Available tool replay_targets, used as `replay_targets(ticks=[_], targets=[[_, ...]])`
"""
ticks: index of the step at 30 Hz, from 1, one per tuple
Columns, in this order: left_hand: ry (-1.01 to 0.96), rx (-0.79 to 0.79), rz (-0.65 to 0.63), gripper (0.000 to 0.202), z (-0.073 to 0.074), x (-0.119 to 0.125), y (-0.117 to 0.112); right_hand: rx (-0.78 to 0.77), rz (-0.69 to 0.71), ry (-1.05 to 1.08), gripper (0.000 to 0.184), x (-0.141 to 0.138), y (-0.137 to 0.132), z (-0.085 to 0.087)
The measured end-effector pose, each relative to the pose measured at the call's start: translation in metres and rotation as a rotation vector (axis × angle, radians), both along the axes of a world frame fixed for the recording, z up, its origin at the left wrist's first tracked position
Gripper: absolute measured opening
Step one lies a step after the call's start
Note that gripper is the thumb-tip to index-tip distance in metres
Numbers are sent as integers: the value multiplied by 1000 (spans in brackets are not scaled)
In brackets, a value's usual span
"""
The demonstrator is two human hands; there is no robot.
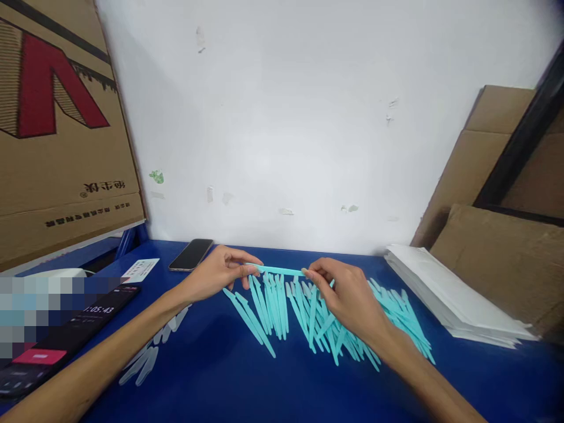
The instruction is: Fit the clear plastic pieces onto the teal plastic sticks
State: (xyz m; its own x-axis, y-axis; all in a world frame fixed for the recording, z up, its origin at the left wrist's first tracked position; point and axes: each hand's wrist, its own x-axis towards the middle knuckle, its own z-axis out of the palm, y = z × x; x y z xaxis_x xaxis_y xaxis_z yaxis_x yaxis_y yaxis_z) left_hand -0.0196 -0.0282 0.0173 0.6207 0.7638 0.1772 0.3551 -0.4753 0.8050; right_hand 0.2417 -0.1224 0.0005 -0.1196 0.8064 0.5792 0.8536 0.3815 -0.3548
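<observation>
A turquoise eyebrow razor (282,270) is held level above the blue table, stretched between both hands. My left hand (224,270) pinches its left end between thumb and fingers, which hide that tip. The other end sits between the thumb and forefinger of my right hand (343,288). Below lie several matching eyebrow razors (275,308) in a loose fan, with a denser heap (328,329) under my right hand. More razors (403,314) spread out beyond my right wrist. Small clear plastic covers (147,365) rest on the table, partly behind my left forearm.
A dark phone (191,255) lies near the wall, and another phone (83,335) showing a timer is at left. A white card (140,270) is between them. White paper envelopes (458,294) are stacked at right. Cardboard boxes (66,164) border the table (211,382).
</observation>
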Motion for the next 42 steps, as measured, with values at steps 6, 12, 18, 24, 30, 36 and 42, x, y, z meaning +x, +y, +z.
replay_targets(ticks=[6,12,18,24,30,36,42], targets=[[-37,-25,-49,37,-5,3,-2,8,59,16,29,1,0,2],[-74,-39,-57,33,-5,5,-7,0,93,69,29,0,-2,3],[-76,-52,-66,32,-4,4,-8,8,113,128,31,-1,1,0],[-84,-51,-79,29,-4,4,-8,-3,141,115,32,2,4,-4],[-81,-32,-87,30,-3,4,-8,-60,172,80,33,4,2,2],[20,11,-83,36,-11,15,-17,-123,195,-240,46,-11,-5,-6],[55,134,-31,36,-14,17,-17,-97,69,-295,49,-7,-1,-8]])
